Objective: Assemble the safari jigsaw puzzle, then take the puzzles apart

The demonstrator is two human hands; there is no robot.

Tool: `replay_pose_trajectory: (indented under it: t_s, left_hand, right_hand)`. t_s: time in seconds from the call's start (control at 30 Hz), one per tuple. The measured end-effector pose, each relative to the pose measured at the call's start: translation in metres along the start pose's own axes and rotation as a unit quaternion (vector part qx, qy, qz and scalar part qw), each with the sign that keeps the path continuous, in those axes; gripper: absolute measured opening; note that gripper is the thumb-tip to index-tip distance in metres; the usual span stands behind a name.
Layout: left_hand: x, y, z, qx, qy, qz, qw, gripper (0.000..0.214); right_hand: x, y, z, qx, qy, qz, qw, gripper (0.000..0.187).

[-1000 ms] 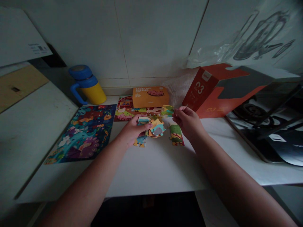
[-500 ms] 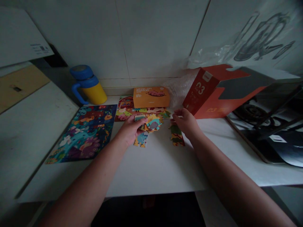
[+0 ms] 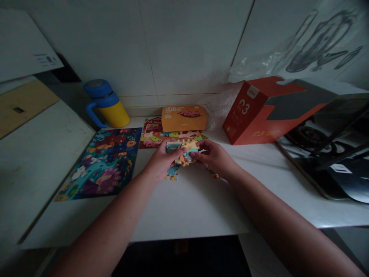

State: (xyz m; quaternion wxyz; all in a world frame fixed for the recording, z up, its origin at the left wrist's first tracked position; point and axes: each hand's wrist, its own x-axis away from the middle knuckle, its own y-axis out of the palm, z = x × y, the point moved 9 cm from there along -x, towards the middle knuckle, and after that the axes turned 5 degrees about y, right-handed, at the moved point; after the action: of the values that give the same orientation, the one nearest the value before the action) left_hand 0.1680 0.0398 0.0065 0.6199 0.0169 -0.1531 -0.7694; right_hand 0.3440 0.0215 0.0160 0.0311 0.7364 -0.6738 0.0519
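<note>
A loose bunch of puzzle pieces (image 3: 187, 149), yellow, teal and grey, is gripped in my left hand (image 3: 163, 159), its thumb over the top. My right hand (image 3: 215, 156) has its thumb and fingers closed on the right side of the same bunch. Below my left hand a blue and yellow puzzle piece (image 3: 172, 173) lies on the white table (image 3: 184, 211). Some joined puzzle pieces (image 3: 213, 174) lie under my right hand, mostly hidden by it.
An orange puzzle box (image 3: 184, 119) stands on a farm picture sheet (image 3: 151, 134) at the back. Left are a dark blue picture sheet (image 3: 106, 161) and a blue-yellow jug (image 3: 112, 111). A red-orange box (image 3: 248, 115), bubble wrap (image 3: 216, 111) and a black rack (image 3: 331, 161) stand right.
My right hand has moved left, from above the joined pieces on the table to the bunch in my left hand, and now grips its right side.
</note>
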Motion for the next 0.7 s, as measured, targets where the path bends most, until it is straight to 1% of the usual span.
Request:
replay_pose_trajectory:
  t_s: [0.1, 0.2, 0.33, 0.43, 0.6, 0.7]
  left_hand:
    - [0.003, 0.005, -0.002, -0.009, -0.015, -0.019, 1.000, 0.076]
    - [0.004, 0.008, -0.003, -0.014, -0.012, -0.034, 0.999, 0.077]
    - [0.001, 0.003, -0.004, -0.036, -0.011, -0.022, 0.999, 0.070]
    - [0.000, -0.001, -0.004, -0.040, -0.015, -0.009, 0.999, 0.067]
    - [-0.001, -0.004, -0.003, -0.004, -0.006, 0.003, 1.000, 0.065]
    - [-0.006, -0.011, -0.001, 0.020, 0.011, 0.021, 1.000, 0.064]
  right_hand:
    - [-0.001, -0.005, -0.002, -0.037, 0.007, 0.018, 0.999, 0.045]
    - [-0.003, -0.008, -0.002, -0.064, 0.011, 0.024, 0.998, 0.047]
    - [-0.004, -0.010, 0.002, -0.093, 0.027, 0.027, 0.995, 0.050]
    - [-0.004, -0.012, 0.003, -0.094, 0.037, 0.037, 0.994, 0.049]
    - [-0.005, -0.019, 0.002, -0.069, 0.032, 0.068, 0.995, 0.046]
    - [-0.007, -0.029, 0.002, -0.072, 0.014, 0.103, 0.992, 0.045]
